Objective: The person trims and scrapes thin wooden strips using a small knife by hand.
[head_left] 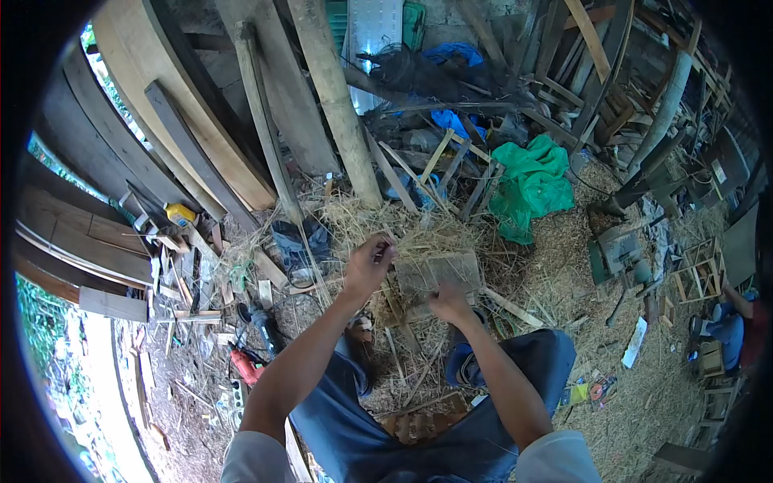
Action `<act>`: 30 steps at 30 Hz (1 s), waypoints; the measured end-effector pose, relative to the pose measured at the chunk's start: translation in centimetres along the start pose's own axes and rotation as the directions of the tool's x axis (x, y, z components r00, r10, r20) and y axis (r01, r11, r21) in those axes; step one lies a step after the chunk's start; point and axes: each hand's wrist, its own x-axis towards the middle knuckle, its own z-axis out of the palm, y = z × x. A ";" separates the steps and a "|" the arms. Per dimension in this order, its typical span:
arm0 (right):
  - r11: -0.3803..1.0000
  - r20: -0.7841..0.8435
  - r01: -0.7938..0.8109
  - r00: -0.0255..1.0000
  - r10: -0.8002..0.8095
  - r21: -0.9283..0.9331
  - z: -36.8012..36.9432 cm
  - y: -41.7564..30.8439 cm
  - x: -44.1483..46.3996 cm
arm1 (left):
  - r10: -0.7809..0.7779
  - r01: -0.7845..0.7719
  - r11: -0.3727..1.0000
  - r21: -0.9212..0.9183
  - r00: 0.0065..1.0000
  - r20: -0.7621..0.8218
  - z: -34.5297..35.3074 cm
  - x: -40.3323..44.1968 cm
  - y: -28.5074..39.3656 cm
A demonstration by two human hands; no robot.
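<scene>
My left hand is raised over the straw, its fingers curled together; what they hold, if anything, is too small to name. Lower and to the right, my right hand is at the lower edge of a flat grey-brown board, its fingers bent and blurred. Loose straw lies along the board's far edge. Both hands are in front of my bent knees, with my feet on either side below them.
A green plastic sheet lies to the upper right. Long planks lean at the upper left. A red power tool and a dark grinder lie left of my leg. Another person is at the far right.
</scene>
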 end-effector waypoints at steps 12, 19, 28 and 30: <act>0.697 -0.453 0.101 0.823 0.342 0.710 2.1 -0.6 0.5 | 0.058 -0.062 0.997 0.043 0.994 0.092 2.0 0.2 0.1; 0.737 -0.423 0.015 0.827 0.371 0.676 8.3 -0.9 2.0 | 0.157 -0.174 0.978 0.113 0.977 0.141 3.7 0.2 -1.7; 0.662 -0.314 0.008 0.885 0.345 0.750 6.3 -1.0 0.8 | 0.081 -0.098 0.991 0.094 0.984 0.161 4.5 0.3 -2.5; 0.601 -0.099 -0.122 0.942 0.321 0.790 6.2 -1.0 0.7 | 0.086 -0.096 0.993 0.065 0.987 0.135 4.8 0.3 -2.4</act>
